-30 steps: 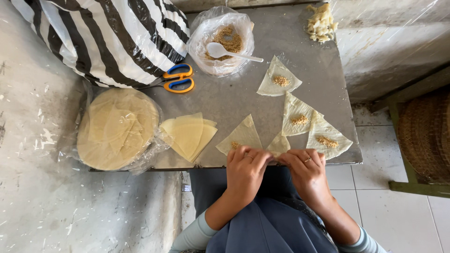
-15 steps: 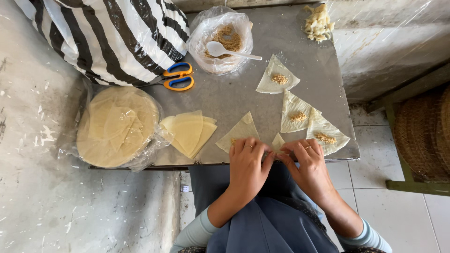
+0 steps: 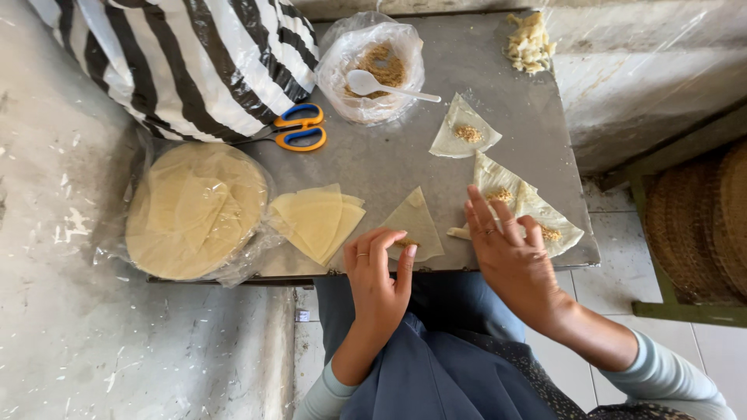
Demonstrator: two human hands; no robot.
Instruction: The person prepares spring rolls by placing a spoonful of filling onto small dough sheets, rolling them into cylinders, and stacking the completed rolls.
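My left hand (image 3: 380, 274) has its fingers curled, and thumb and forefinger pinch at the near corner of a pale triangular wrapper (image 3: 412, 220) on the grey metal table (image 3: 373, 167), where a speck of brown filling shows. My right hand (image 3: 510, 257) hovers with fingers spread over a small folded pastry piece (image 3: 459, 232) and holds nothing. Just beyond its fingertips lie two open wrappers with filling (image 3: 498, 187) (image 3: 554, 229). A third filled wrapper (image 3: 465, 132) sits farther back.
A stack of cut wedge wrappers (image 3: 315, 219) and round wrappers in plastic (image 3: 194, 210) lie at the left. Behind them are orange-blue scissors (image 3: 299, 128), a bag of filling (image 3: 377, 62) with a white spoon (image 3: 389, 85), a striped bag (image 3: 187, 54) and dough scraps (image 3: 529, 43). Woven baskets (image 3: 700, 225) stand on the floor at the right.
My hands, held together at the table's near edge over one piece, have drawn apart. The left now pinches at the triangular wrapper and the right has spread open.
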